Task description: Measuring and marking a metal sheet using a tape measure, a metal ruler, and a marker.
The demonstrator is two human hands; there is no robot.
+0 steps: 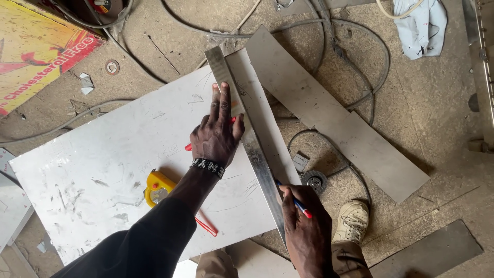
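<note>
A large white metal sheet (113, 170) lies on the concrete floor. A long shiny metal straightedge (242, 123) lies along its right side. My left hand (217, 128) presses flat on the sheet against the straightedge, fingers stretched out, with a red pen (188, 147) partly hidden under the palm. My right hand (304, 226) grips a blue pen with a red cap (297, 204), its tip touching the straightedge's lower end. A beaded band circles my left wrist.
A yellow tape measure (156, 187) and another red pen (206, 225) lie on the sheet near my left forearm. A long grey metal strip (334, 113), cables, a grinding disc (314, 180), a cloth (423, 25) and my shoe (351, 221) are on the floor.
</note>
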